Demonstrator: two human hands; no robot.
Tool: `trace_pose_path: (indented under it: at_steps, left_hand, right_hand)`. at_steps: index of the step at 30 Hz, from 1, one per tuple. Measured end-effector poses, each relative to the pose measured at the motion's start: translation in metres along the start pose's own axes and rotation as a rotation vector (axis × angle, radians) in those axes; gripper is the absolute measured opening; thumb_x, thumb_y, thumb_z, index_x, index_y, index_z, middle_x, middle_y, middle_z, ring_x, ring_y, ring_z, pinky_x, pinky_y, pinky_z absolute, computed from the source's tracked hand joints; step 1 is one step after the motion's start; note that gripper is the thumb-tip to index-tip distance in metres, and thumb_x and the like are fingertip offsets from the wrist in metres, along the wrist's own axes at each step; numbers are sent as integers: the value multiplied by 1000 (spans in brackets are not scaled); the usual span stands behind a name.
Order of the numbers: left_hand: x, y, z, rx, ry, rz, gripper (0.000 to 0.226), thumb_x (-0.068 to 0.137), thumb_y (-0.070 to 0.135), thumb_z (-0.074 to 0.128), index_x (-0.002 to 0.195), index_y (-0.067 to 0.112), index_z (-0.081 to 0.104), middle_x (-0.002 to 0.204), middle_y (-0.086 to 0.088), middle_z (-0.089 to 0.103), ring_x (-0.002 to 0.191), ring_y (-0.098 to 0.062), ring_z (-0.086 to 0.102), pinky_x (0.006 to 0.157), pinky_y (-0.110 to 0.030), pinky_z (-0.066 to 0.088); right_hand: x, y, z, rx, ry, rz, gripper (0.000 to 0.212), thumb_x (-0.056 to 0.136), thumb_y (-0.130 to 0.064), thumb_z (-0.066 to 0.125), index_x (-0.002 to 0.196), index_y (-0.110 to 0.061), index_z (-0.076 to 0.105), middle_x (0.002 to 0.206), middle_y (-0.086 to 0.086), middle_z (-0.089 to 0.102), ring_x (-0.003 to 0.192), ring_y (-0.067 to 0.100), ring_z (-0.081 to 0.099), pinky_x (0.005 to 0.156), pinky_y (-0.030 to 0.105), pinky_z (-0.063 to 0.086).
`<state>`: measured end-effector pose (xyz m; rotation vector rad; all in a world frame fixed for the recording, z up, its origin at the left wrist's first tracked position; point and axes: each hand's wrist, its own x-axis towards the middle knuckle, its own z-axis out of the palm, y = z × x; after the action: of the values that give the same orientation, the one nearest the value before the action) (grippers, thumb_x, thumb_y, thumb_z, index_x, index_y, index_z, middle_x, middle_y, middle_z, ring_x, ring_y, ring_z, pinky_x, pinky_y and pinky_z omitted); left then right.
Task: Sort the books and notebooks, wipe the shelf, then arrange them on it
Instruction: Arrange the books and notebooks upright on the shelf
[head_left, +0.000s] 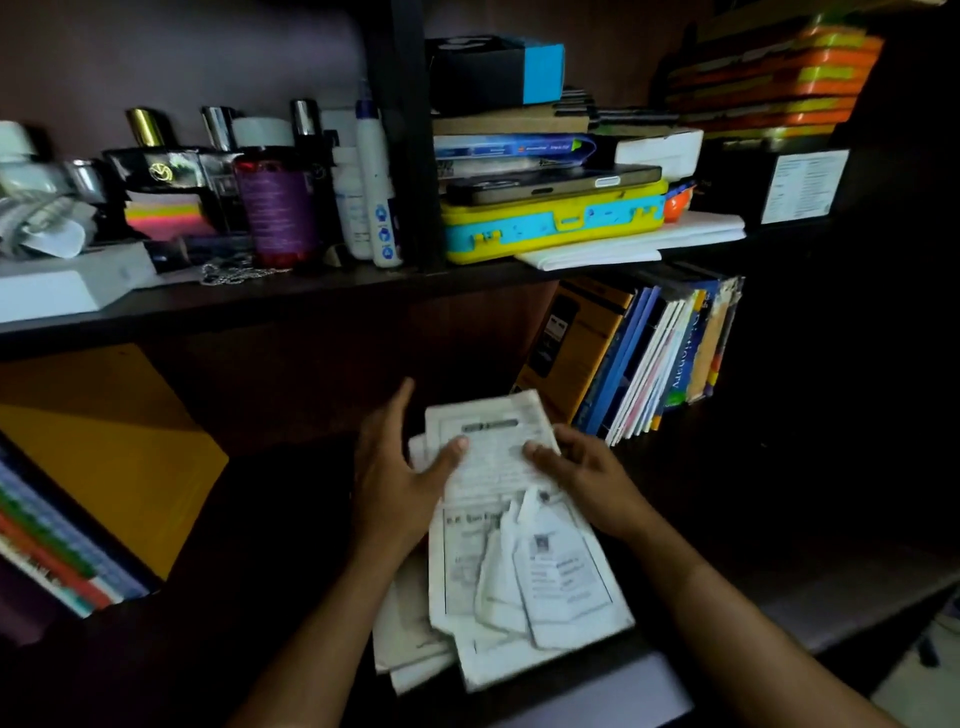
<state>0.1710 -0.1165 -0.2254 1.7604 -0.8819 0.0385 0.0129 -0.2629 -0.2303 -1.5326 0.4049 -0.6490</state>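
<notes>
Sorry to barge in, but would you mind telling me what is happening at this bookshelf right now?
A person is going through a loose stack of printed papers lying on the lower shelf. The left hand and right hand both hold its top sheet. A row of books leans at the right, and more notebooks lean at the left. The upper shelf is crowded with bottles and boxes.

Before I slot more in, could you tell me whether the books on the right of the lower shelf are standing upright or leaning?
Leaning. The books tilt, tops to the right, on the lower shelf.
</notes>
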Motion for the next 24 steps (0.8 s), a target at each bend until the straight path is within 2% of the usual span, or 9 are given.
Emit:
trace_pose_path:
  at_steps: [2, 4, 7, 10, 14, 17, 19, 21, 24]
  left_hand:
    - [-1, 5, -6, -139, -41, -156, 86, 82, 62, 73, 154, 44, 30, 152, 8, 42, 136, -12, 45, 110, -43, 42]
    - [-10, 17, -7, -315, -284, -305, 72, 82, 63, 72, 145, 43, 45, 140, 9, 60, 123, -12, 61, 105, -46, 50]
    - [-27, 31, 3, -464, -544, -295, 39, 98, 29, 64, 135, 37, 57, 127, 9, 71, 116, -12, 68, 101, -40, 52]
    - [-28, 37, 2, -612, -528, -314, 46, 100, 3, 54, 136, 32, 55, 125, 3, 72, 114, -17, 69, 91, -33, 56]
    - [-22, 35, -4, -685, -473, -346, 46, 99, 2, 52, 138, 27, 55, 125, -3, 72, 114, -23, 70, 95, -43, 56]
    - [-14, 26, 1, -524, -447, -239, 52, 99, 8, 60, 142, 34, 50, 134, 1, 66, 114, -9, 67, 99, -38, 52]
    - [-7, 15, 2, -218, -317, -86, 62, 97, 20, 67, 150, 37, 40, 143, 7, 55, 118, 0, 60, 98, -29, 49]
    - [-1, 5, -3, 197, -204, 33, 67, 95, 35, 67, 154, 36, 35, 150, 5, 45, 133, -13, 47, 106, -39, 42]
    - [4, -9, -13, 598, -280, -79, 66, 95, 58, 54, 154, 39, 32, 156, 3, 36, 143, -27, 32, 115, -53, 28]
  right_hand:
    - [-3, -4, -3, 292, 120, -7, 24, 97, -19, 62, 117, -8, 62, 105, 18, 75, 89, 35, 75, 73, 42, 63]
    - [-6, -7, -2, 414, 218, -28, 28, 98, -18, 62, 123, -6, 57, 108, 20, 75, 92, 38, 74, 74, 45, 63]
    - [-9, -13, -3, 437, 304, -82, 31, 96, -13, 65, 118, -1, 48, 107, 24, 73, 90, 39, 74, 69, 44, 63]
    - [-14, -20, 1, 410, 260, -74, 35, 93, -15, 66, 122, -3, 50, 114, 18, 73, 97, 36, 74, 73, 41, 63]
    - [-34, -17, 4, 334, 49, 72, 32, 100, -24, 57, 127, -8, 62, 118, 14, 73, 105, 31, 72, 85, 41, 62]
    - [-38, -17, -4, 98, 117, 12, 23, 103, -21, 54, 121, -10, 65, 109, 6, 77, 99, 23, 75, 78, 32, 61]
    - [-28, -17, -8, -72, 245, -92, 18, 102, -22, 56, 115, -15, 67, 106, 3, 77, 95, 16, 75, 76, 28, 61]
    - [-10, -19, -7, -187, 386, -148, 16, 101, -27, 60, 113, -19, 66, 107, -2, 75, 93, 12, 74, 78, 26, 60]
    - [19, -24, -6, -442, 527, -191, 10, 99, -35, 63, 101, -25, 62, 89, -11, 66, 79, 2, 65, 63, 17, 50]
